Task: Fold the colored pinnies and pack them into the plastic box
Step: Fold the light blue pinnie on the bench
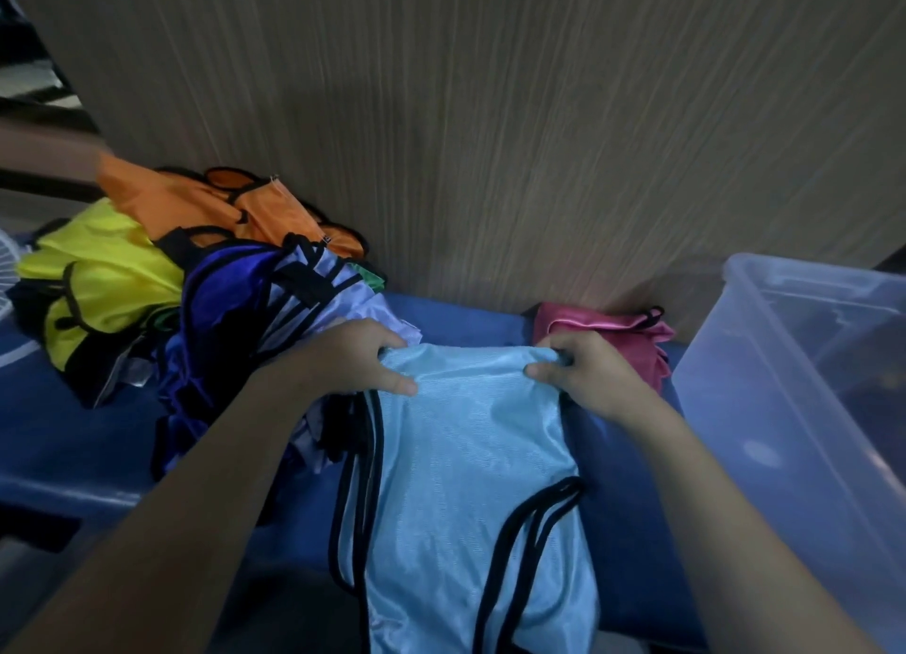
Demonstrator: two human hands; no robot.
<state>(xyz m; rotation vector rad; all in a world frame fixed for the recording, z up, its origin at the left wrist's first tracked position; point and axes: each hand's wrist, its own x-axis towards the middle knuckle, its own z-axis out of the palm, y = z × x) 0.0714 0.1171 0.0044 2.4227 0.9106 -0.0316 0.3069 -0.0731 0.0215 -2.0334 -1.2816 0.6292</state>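
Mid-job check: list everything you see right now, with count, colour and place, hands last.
light blue pinny: one, light blue with black trim, spread at centre on the blue surface
pink pinny: one, pink, folded by the wall, right of centre
pile of pinnies: several, orange, yellow, dark blue, pale grey, at left
plastic box: one, clear, at right
blue surface: one, blue, under everything
wooden wall: one, brown, behind
left hand: grips the pinny's top left corner
right hand: grips its top right corner
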